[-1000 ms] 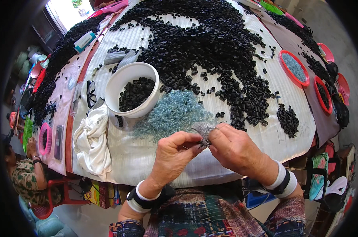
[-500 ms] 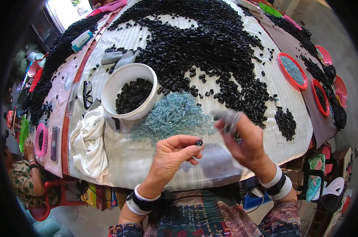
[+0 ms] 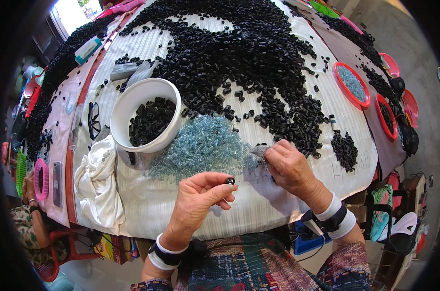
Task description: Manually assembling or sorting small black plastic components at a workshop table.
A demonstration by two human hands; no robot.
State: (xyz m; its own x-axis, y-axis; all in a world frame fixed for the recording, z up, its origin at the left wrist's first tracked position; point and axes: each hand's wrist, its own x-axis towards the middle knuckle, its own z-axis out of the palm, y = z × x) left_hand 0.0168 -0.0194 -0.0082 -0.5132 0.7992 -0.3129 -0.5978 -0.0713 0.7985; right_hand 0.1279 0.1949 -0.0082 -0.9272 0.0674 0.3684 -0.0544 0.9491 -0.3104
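My left hand (image 3: pixel 198 201) is closed in a pinch on a small black plastic cap (image 3: pixel 230 181), its round end with a pale centre turned up. To the right, the fingers of my right hand (image 3: pixel 293 167) are closed at a thin greyish piece (image 3: pixel 259 150), low over the cloth; its kind is not clear. Between and beyond the hands lies a heap of small pale-blue coil springs (image 3: pixel 200 145). A white bowl (image 3: pixel 117 116) of black parts stands left of the springs. Behind them spreads a large mass of similar black parts (image 3: pixel 239 53).
On the left lie a twisted white cloth (image 3: pixel 98 182), glasses (image 3: pixel 93 120) and a phone (image 3: pixel 57 184). At the right are a red-rimmed tray of springs (image 3: pixel 352 83), another red tray (image 3: pixel 386 116) and a small heap of black pieces (image 3: pixel 344 151). Another person's arm (image 3: pixel 38 223) shows far left.
My right hand, blurred before with a grey thing in it, is now lower and steadier beside the springs. My left hand keeps its pinch, the cap's end now turned up. The view has shifted slightly.
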